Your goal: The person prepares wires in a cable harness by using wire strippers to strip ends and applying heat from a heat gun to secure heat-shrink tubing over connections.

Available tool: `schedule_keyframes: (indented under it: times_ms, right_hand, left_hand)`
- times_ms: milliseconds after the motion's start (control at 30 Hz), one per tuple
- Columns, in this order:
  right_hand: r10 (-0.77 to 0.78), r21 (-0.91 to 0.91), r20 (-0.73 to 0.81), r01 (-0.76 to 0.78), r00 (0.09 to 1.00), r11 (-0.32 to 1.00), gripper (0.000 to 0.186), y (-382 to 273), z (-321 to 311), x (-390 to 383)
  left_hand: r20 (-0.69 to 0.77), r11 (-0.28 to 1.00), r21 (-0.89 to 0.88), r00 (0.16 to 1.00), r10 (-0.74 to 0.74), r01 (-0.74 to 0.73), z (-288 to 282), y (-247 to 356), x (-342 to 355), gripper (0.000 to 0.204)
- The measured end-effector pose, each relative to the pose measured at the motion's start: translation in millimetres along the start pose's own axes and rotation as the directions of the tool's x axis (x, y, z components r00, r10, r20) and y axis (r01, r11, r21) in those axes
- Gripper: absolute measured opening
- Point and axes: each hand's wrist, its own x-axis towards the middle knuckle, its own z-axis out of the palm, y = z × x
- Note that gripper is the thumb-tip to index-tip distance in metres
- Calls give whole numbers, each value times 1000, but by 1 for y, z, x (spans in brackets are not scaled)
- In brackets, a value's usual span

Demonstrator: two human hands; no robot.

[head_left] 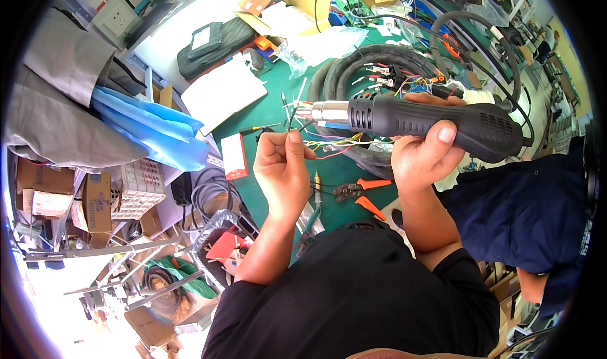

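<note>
My right hand (pixel 417 160) is wrapped round the black handle of a hot air gun (pixel 442 122), its thumb along the near side. The gun lies almost level and its metal nozzle (pixel 330 111) points left. Just beyond the nozzle's tip, my left hand (pixel 282 169) pinches a thin dark wire (pixel 291 120) between thumb and forefinger, with the wire standing up in front of the nozzle. Whether sleeving is on it is too small to tell. Loose coloured wires (pixel 344 145) run beneath the nozzle, beside a thick black coiled cable (pixel 329 84).
A crimping tool with orange handles (pixel 374 184) lies on the green mat (pixel 253 198). An open white notebook (pixel 227 94), a black case (pixel 212 49) and cardboard boxes (pixel 303 8) stand farther back. At right is a person in dark blue (pixel 518 210). Blue cloth (pixel 148 128) hangs at left.
</note>
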Motion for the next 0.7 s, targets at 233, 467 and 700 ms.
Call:
schedule_keyframes:
  times_ms: [233, 467, 700]
  right_hand:
    - [65, 29, 42, -66, 997, 997, 58, -4, -6, 4]
    - [127, 172, 6, -126, 992, 977, 52, 4, -16, 5]
    - [186, 66, -32, -184, 982, 981, 52, -2, -26, 2]
  left_hand:
    - [-23, 999, -22, 999, 29, -29, 3, -1, 3, 17]
    - [-15, 1000, 5, 1000, 2, -2, 6, -5, 0, 18]
    - [-40, 998, 62, 999, -8, 10, 0, -9, -1, 20]
